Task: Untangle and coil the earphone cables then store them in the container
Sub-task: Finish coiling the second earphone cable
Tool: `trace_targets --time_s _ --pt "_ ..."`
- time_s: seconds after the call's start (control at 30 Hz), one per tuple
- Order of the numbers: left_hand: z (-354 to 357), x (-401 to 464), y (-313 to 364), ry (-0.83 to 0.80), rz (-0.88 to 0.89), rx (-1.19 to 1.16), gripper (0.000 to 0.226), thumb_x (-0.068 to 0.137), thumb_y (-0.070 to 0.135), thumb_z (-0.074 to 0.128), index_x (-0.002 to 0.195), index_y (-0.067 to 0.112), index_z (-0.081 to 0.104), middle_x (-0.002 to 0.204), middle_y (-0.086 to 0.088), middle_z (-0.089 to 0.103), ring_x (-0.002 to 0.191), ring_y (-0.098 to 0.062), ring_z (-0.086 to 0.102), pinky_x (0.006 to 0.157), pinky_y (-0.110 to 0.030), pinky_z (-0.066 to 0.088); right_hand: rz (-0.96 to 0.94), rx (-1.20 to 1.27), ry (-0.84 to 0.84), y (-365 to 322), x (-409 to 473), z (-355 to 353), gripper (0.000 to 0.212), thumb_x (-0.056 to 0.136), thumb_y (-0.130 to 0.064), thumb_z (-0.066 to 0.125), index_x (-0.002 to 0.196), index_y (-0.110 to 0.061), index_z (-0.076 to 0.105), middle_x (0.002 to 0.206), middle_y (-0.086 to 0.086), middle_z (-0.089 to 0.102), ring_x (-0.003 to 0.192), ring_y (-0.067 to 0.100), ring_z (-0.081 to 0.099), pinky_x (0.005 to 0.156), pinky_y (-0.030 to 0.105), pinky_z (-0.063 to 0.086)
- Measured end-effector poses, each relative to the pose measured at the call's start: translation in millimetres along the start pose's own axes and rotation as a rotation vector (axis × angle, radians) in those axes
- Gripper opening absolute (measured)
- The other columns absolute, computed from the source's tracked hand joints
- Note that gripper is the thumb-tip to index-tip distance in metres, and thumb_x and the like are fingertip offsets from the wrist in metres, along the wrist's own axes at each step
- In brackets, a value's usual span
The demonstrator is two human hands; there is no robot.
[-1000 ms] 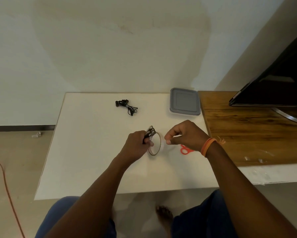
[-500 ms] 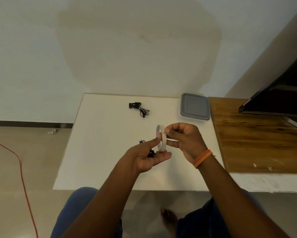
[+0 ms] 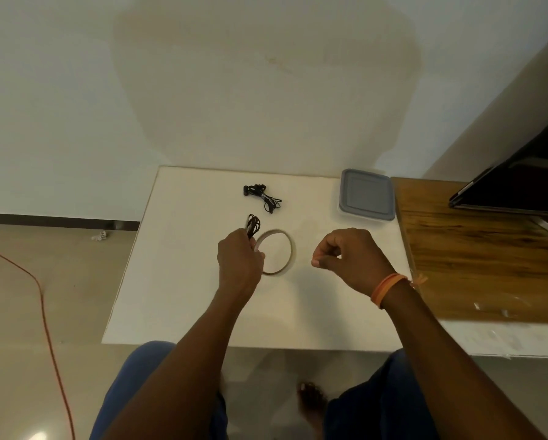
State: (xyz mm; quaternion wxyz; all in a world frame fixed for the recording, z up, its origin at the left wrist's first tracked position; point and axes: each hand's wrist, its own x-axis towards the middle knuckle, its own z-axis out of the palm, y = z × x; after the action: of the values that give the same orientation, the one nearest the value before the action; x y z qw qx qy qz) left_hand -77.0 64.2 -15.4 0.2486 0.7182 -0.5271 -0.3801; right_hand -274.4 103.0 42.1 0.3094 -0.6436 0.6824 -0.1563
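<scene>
Head view looks down over a white rectangular tabletop (image 3: 177, 281) set against a pale wall, with both bare forearms reaching in from below. On the left, the left hand (image 3: 239, 262) is curled round a small coiled bundle of black earphone cable (image 3: 253, 224), whose loops stick up past the knuckles toward the far edge; the same hand also touches the near-left rim of a thin pale roll of tape (image 3: 277, 252), which shows as a tilted ring just beside it — whether the fingers actually hold the ring or it merely rests against them cannot be told. The right hand (image 3: 345, 257), with an orange band (image 3: 386, 289) at the wrist, hovers a little to the right of the ring with its thumb and forefinger pressed together and the other fingers curled; whatever it pinches, if anything, is too fine to see. Farther back on the tabletop lies a second, loose tangle of black earphone cable (image 3: 261, 196), apart from both hands. Near the far right corner sits a square clear plastic container with a grey lid (image 3: 367, 194) — lid on. Right of it runs a dark wooden surface (image 3: 475, 265) bearing a black flat screen (image 3: 520, 185). An orange cord (image 3: 44, 312) trails over the floor at left.
</scene>
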Motion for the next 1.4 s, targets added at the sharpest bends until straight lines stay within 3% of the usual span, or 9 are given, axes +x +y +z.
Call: trace_targets --time_s 0.2,0.47,0.67,0.83,1.0,1.07,1.2,1.27,1.4 --pt "-4.1 9.4 -13.3 -0.019 0.144 0.435 0.017 0.084 0.003 0.064 0.080 0.013 0.051 0.080 -0.006 0.059 0.069 -0.025 0.055 0.056 -0.029 0.035 0.022 -0.060 0.002 8.0 8.2 -31.9 0.006 0.075 -0.021 0.082 0.076 -0.019 0.077 0.076 -0.007 0.073 0.072 0.009 0.066 0.076 0.030 0.056" --pt "9.9 7.3 -17.0 -0.173 0.164 0.488 0.023 0.076 0.003 0.074 0.094 0.008 0.061 0.092 -0.009 0.066 0.081 -0.030 0.064 0.060 -0.033 0.044 0.032 0.014 -0.023 5.7 10.8 -39.1 0.011 0.070 -0.020 0.085 0.075 -0.014 0.076 0.070 -0.010 0.070 0.060 0.002 0.065 0.056 0.006 0.046" --pt "14.2 7.2 -21.8 -0.138 0.315 0.661 0.017 0.086 -0.002 0.057 0.097 0.010 0.059 0.091 -0.010 0.065 0.082 -0.031 0.065 0.062 -0.035 0.048 0.050 0.086 -0.082 4.9 8.9 -57.5 0.011 0.069 -0.012 0.086 0.073 -0.011 0.076 0.068 -0.002 0.073 0.062 0.012 0.071 0.061 0.020 0.057" --pt "19.0 4.5 -24.7 -0.204 0.400 0.634 0.012 0.088 0.002 0.053 0.094 0.013 0.054 0.089 -0.006 0.068 0.081 -0.026 0.064 0.065 -0.034 0.050 0.013 0.102 -0.113 3.6 12.5 -66.7 0.011 0.070 -0.010 0.085 0.073 -0.008 0.075 0.075 0.001 0.075 0.068 0.013 0.072 0.065 0.018 0.057" --pt "18.3 5.3 -24.6 -0.174 0.293 0.439 0.028 0.078 0.002 0.068 0.075 0.016 0.043 0.071 0.001 0.056 0.068 -0.024 0.052 0.055 -0.028 0.033 -0.020 0.155 -0.190 -3.0 16.6 -66.5 0.007 0.075 -0.005 0.079 0.076 -0.002 0.073 0.089 -0.001 0.075 0.080 0.010 0.071 0.066 0.017 0.054" --pt "19.4 6.9 -20.5 -0.186 0.267 0.408 0.027 0.079 0.006 0.072 0.077 0.015 0.047 0.071 0.004 0.052 0.071 -0.024 0.053 0.059 -0.028 0.035 -0.029 0.152 -0.226 -6.8 18.7 -67.0 0.007 0.076 -0.005 0.078 0.078 -0.001 0.073 0.088 0.000 0.075 0.079 0.013 0.072 0.066 0.019 0.057" --pt "18.3 7.7 -12.7 -0.201 0.245 0.338 0.025 0.079 0.017 0.079 0.086 0.008 0.056 0.086 -0.006 0.067 0.075 -0.025 0.060 0.067 -0.035 0.048 -0.082 0.020 -0.257 -18.9 25.2 -68.6 0.012 0.077 -0.011 0.079 0.083 -0.003 0.073 0.083 0.002 0.075 0.075 0.017 0.072 0.072 0.025 0.060" --pt "13.0 7.2 -2.6 -0.147 0.267 0.304 0.031 0.080 0.026 0.079 0.079 0.009 0.053 0.080 -0.006 0.065 0.073 -0.027 0.060 0.064 -0.036 0.047 -0.087 -0.023 -0.267 -25.9 27.6 -71.3 0.012 0.076 -0.012 0.080 0.082 -0.004 0.073 0.081 0.003 0.075 0.073 0.019 0.071 0.071 0.027 0.060" --pt "-6.9 -3.3 37.5 -0.014 0.362 0.130 0.043 0.090 0.027 0.067 0.063 0.018 0.035 0.059 0.004 0.049 0.055 -0.011 0.045 0.053 -0.028 0.032 -0.082 -0.113 -0.303 -40.3 32.3 -78.6 0.011 0.075 -0.018 0.081 0.080 -0.011 0.074 0.078 0.000 0.074 0.072 0.018 0.070 0.069 0.026 0.058"
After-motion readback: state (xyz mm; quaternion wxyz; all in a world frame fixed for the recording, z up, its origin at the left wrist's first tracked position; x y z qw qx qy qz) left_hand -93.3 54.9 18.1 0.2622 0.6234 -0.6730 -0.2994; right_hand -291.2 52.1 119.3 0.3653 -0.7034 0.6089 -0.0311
